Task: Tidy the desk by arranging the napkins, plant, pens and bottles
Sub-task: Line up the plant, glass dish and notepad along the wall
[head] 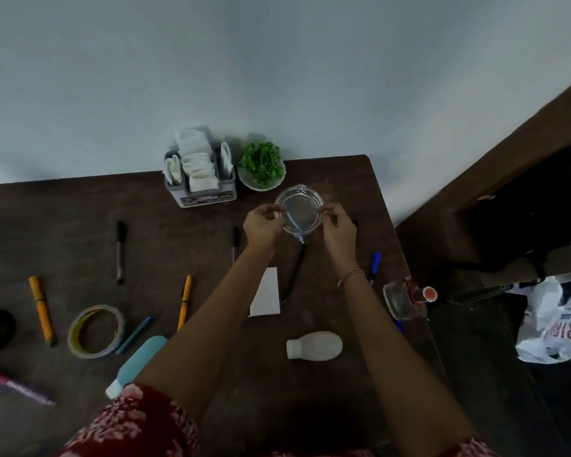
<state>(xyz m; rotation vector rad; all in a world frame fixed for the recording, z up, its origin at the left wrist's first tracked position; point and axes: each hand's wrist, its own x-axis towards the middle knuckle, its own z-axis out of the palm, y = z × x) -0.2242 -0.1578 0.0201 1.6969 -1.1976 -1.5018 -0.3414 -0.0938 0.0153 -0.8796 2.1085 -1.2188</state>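
left hand (262,225) + right hand (338,230): fingers curled, pinching clear round glass cup (299,214) by its sides | spot: just in front of small green potted plant (261,166)

teal bottle (144,359) half behind forearm (195,324), napkin holder label (208,197) unreadable

Single head-worn wide-angle view, looking forward and steeply down over a dark brown wooden tabletop (80,209).

The camera sits above the tabletop's near edge, close enough that the person's bare arms (211,308) rise from the bottom of the frame to the left hand (261,225) and right hand (340,232), which pinch the rim of a clear glass dish (299,212) just above centre. A pale blue-grey wall (277,61) fills the upper half; dark floor (475,357) shows at lower right. Straight edges bow outward.
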